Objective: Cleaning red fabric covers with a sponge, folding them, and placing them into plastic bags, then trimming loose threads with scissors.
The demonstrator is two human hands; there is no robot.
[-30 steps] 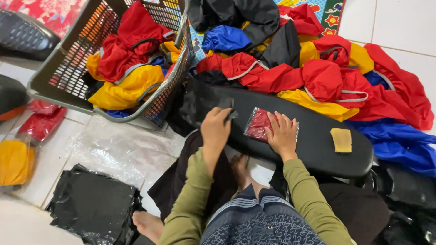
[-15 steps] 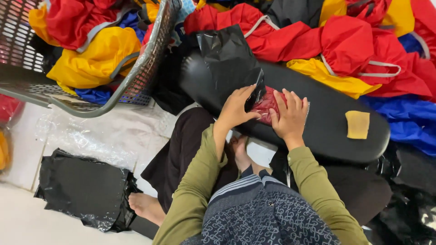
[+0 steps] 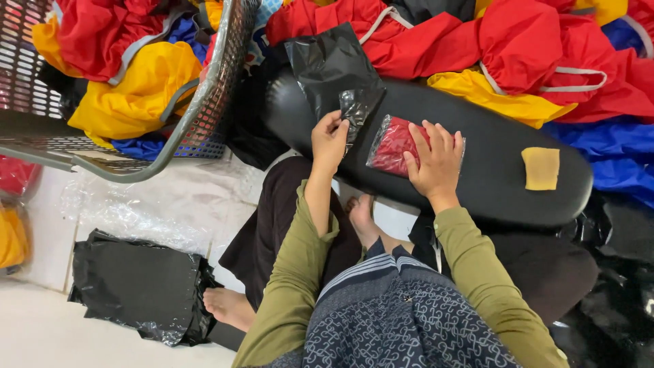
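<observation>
The right hand [image 3: 436, 163] is pressing flat, fingers spread, on a folded red garment sealed in a clear plastic bag [image 3: 394, 144] lying on a black padded board [image 3: 490, 170]. Just beside it, the left hand [image 3: 329, 140] is pinching, apparently between thumb and fingertips, a glossy black plastic bag [image 3: 334, 75].

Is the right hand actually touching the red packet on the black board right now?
Touching. The head view shows the right hand lying flat on the clear-wrapped red packet, fingers spread over its top, pressing it onto the black board.
</observation>
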